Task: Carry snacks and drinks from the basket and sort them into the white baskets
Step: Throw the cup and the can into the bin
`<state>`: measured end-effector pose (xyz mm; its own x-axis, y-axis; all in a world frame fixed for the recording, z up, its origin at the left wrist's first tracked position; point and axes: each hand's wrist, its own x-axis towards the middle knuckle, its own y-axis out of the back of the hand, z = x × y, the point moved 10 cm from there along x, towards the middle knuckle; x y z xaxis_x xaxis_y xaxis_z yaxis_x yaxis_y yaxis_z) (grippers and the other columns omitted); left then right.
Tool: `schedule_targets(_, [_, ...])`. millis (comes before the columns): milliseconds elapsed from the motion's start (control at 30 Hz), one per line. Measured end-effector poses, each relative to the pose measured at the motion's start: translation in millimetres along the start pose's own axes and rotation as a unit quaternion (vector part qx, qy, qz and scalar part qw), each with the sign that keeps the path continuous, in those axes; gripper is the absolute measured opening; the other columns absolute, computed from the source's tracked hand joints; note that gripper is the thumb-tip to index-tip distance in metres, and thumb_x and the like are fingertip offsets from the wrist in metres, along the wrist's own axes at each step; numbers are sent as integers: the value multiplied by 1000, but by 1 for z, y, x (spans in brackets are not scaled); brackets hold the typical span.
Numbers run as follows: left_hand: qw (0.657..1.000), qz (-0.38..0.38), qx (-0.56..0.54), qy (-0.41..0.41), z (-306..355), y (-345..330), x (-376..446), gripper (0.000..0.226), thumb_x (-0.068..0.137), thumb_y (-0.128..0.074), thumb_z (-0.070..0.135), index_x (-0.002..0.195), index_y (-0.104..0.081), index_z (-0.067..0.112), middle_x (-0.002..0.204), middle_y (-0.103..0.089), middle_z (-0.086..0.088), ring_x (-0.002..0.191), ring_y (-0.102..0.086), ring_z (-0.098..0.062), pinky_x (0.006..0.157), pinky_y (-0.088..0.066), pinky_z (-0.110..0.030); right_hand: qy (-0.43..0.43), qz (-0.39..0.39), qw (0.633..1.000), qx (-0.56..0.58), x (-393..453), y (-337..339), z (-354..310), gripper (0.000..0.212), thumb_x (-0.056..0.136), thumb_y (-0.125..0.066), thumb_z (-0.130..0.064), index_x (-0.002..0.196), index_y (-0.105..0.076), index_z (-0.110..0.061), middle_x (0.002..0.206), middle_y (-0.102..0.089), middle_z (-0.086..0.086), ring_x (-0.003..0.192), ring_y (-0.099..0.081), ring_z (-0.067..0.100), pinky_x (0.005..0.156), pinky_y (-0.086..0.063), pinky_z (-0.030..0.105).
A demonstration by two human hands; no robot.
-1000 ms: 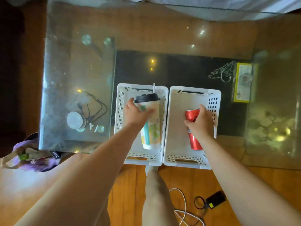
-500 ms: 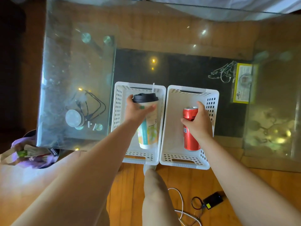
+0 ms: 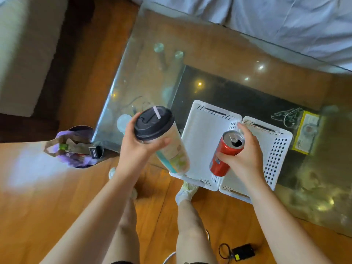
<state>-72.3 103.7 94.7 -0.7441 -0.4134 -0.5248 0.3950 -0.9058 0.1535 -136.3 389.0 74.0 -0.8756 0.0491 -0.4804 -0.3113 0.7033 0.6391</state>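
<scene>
My left hand (image 3: 137, 147) grips a tall paper cup (image 3: 163, 140) with a black lid and a straw, held in the air left of the baskets, over the glass table's near corner. My right hand (image 3: 244, 157) grips an opened red soda can (image 3: 225, 153), raised above the seam between the two white baskets. The left white basket (image 3: 205, 119) and the right white basket (image 3: 276, 147) sit side by side on the glass table, and I see nothing inside them. A purple basket (image 3: 76, 147) with a paper bag in it stands on the floor at left.
The glass table (image 3: 152, 79) holds a yellow-edged card (image 3: 306, 132) at right and small cables under the glass. A sofa with grey cloth (image 3: 276, 21) lies beyond it. My legs and shoes stand on the wooden floor, with a black device and cable (image 3: 242, 251) near my right foot.
Both hands have lifted the cup and the can up out of the white baskets; the cup has moved left, clear of its basket. The view has swung left and tilted.
</scene>
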Motion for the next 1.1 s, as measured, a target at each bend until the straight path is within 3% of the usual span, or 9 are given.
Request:
schedule_targets(67, [999, 41, -26, 12, -1, 55, -5, 97, 43, -87, 26, 131, -47, 16, 124, -62, -3, 113, -60, -14, 96, -49, -34, 18, -23, 1000, -4, -11, -24, -32, 88, 62, -85, -20, 134, -36, -34, 135, -45, -1, 119, -44, 13, 88, -45, 31])
schedule_targets(133, [995, 88, -45, 27, -9, 112, -10, 96, 45, -87, 23, 132, -47, 14, 124, -62, -6, 113, -60, -18, 99, -49, -41, 37, -45, 998, -2, -22, -53, -64, 82, 61, -85, -18, 127, -41, -35, 128, -45, -3, 110, -41, 6, 82, -44, 25])
schedule_targets(300, [979, 190, -55, 50, -39, 250, -14, 92, 46, -83, 25, 131, -47, 18, 122, -62, 1, 108, -60, -8, 83, -52, -24, 80, -84, 993, -7, -52, -147, -142, 74, 60, -86, -24, 118, -43, -38, 113, -41, -14, 106, -43, 8, 68, -40, 12])
schedule_targets(433, [966, 248, -31, 70, -74, 345, -4, 87, 54, -87, 11, 128, -43, 20, 122, -54, 4, 107, -55, -4, 91, -50, -32, 107, -126, 986, -24, -72, -236, -201, 71, 58, -84, -35, 112, -38, -44, 112, -44, -16, 105, -47, 10, 78, -48, 25])
schedule_targets(533, [963, 260, 0, 62, -99, 391, 13, 93, 55, -85, 4, 132, -37, 22, 125, -47, 6, 114, -50, -9, 95, -47, -31, 118, -147, 981, -51, -74, -300, -234, 70, 58, -82, -42, 114, -39, -38, 116, -50, -10, 106, -52, 15, 83, -49, 35])
schedule_targets(700, [960, 259, 81, 61, -146, 413, 54, 108, 50, -88, 9, 140, -30, 22, 124, -37, 15, 119, -36, -2, 89, -35, -10, 167, -177, 964, -110, -57, -398, -268, 66, 65, -81, -24, 116, -40, -29, 120, -49, 1, 107, -51, 21, 80, -46, 32])
schedule_targets(867, [947, 295, 84, 97, -206, 410, 86, 106, 52, -86, 12, 141, -28, 21, 130, -37, 2, 118, -32, -3, 96, -31, -17, 226, -237, 929, -169, -34, -485, -272, 66, 65, -72, -4, 118, -39, -26, 121, -43, 4, 108, -49, 25, 77, -44, 29])
schedule_targets(1000, [937, 332, 76, 81, -248, 406, 107, 100, 52, -86, 17, 136, -33, 19, 122, -35, 8, 120, -35, -6, 100, -33, -19, 257, -263, 905, -214, -17, -544, -262, 67, 65, -71, -4, 120, -39, -26, 122, -43, 5, 113, -45, 26, 87, -50, 38])
schedule_targets(1100, [935, 341, 65, 70, -274, 402, 119, 98, 53, -86, 19, 135, -34, 19, 122, -33, 12, 118, -34, -1, 99, -30, -8, 276, -276, 884, -256, -10, -580, -249, 65, 67, -71, -4, 119, -40, -26, 121, -43, 5, 115, -45, 27, 87, -50, 37])
